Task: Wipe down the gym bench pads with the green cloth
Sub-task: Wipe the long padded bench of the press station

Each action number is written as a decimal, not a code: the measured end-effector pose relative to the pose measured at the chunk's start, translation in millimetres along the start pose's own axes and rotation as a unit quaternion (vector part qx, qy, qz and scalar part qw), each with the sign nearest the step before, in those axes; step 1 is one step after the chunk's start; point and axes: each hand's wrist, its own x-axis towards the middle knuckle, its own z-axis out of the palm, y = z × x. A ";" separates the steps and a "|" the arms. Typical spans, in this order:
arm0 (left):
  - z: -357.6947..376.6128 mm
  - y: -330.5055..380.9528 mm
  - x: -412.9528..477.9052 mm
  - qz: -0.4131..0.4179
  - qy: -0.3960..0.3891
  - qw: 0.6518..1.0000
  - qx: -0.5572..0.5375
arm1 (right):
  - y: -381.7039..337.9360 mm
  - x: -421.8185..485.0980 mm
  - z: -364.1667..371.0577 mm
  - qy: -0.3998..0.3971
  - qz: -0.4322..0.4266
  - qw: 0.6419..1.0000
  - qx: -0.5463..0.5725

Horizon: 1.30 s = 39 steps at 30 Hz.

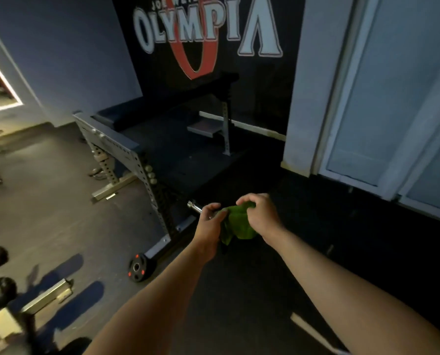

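I hold the green cloth point(239, 225) bunched between both hands, left hand point(210, 217) pinching an edge, right hand point(259, 213) curled over its top, well apart from the bench pads point(167, 101) ahead. The soft, crumpled fabric may slip to the floor point(55, 206) if one grip loosens; the pads look smooth, black.

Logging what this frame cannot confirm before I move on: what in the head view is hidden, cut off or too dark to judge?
All in the head view:
- The green cloth, bunched between the left hand and right hand: full shape hidden.
- The bench pads: too dark to tell clean from dirty.
- The chrome bar: runs behind the left hand.
- The poster: top line cut by the upper edge.
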 end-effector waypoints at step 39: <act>107.9 284.6 931.2 0.039 0.224 0.964 0.141 | -66.1 996.2 108.3 -0.167 -0.050 0.984 0.044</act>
